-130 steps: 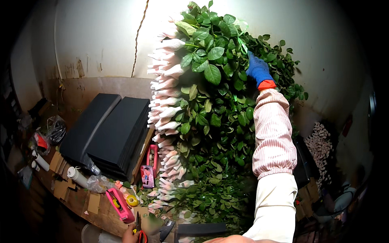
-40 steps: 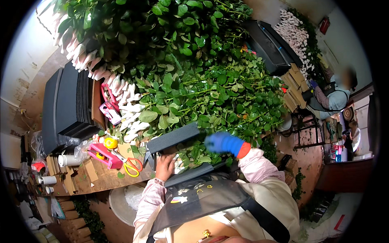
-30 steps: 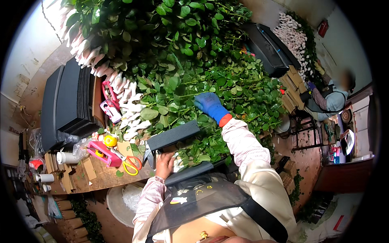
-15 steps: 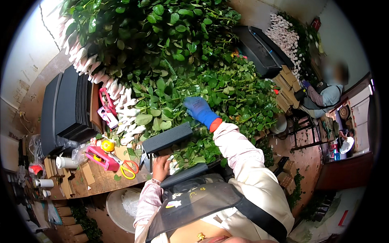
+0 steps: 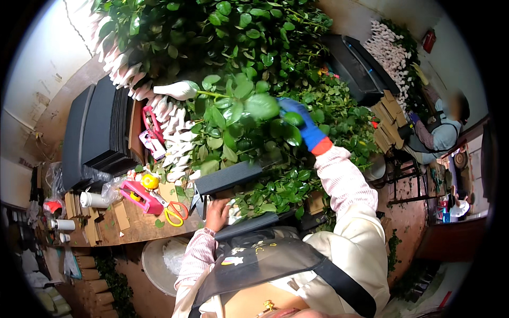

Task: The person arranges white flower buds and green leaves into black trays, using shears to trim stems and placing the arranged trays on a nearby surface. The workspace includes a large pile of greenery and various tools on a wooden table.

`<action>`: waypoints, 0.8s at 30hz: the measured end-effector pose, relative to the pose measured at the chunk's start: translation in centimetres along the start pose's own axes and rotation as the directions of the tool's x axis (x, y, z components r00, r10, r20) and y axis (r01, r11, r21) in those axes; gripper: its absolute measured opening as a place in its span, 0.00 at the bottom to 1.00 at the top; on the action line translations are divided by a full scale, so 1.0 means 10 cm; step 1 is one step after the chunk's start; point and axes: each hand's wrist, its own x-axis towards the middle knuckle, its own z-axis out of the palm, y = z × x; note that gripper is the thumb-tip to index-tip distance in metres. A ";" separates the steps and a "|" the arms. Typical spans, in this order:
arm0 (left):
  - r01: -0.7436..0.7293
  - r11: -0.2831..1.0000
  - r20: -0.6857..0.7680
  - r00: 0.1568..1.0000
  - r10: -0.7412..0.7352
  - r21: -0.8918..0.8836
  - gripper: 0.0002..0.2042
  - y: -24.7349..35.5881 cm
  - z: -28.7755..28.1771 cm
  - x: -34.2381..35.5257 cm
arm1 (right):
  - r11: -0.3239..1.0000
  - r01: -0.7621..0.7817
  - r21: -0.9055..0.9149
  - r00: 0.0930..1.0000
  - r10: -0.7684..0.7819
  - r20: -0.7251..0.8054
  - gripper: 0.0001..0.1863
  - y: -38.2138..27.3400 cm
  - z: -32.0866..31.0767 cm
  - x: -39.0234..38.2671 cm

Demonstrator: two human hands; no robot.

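From where I stand, one leafy flower stem (image 5: 214,95) is up above the heap, its netted white bud (image 5: 177,90) pointing to the person's left. The blue-gloved right hand (image 5: 299,123) grasps it at the leafy end, though leaves and blur hide the fingertips. Beneath it spreads a big pile of leafy stems (image 5: 254,37), with a row of white buds (image 5: 172,127) lined along its left edge.

Nearer the body, the bare left hand (image 5: 216,214) rests by a ridged dark strip (image 5: 228,177), just beside a few pale buds; I can't tell whether its fingers grip anything. A second dark strip (image 5: 248,228) lies close to the apron (image 5: 254,265).

To the left on the wooden table (image 5: 138,233) I see scissors (image 5: 176,213) with red and yellow handles, a pink tape dispenser (image 5: 140,197), a yellow tape roll (image 5: 150,182) and, farther back, stacked black boards (image 5: 111,127). Off to the right, a co-worker (image 5: 445,132) stands near another bank of white buds (image 5: 387,50).
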 end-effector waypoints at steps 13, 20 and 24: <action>-0.003 0.999 -0.017 1.000 0.003 0.041 0.14 -0.50 0.21 -0.10 | 0.815 0.534 -0.227 0.656 -0.229 0.719 0.22 -1.18 0.00 -1.09; 0.272 0.954 -0.045 0.959 -0.279 -0.124 0.35 -0.24 0.12 -0.08 | 0.742 0.170 -0.649 0.471 0.517 0.714 0.18 -0.30 0.42 -1.50; 0.208 0.977 -0.152 0.965 -0.213 -0.053 0.38 -0.27 0.16 -0.09 | 0.753 0.123 -0.646 0.666 0.420 0.616 0.18 0.07 0.59 -1.70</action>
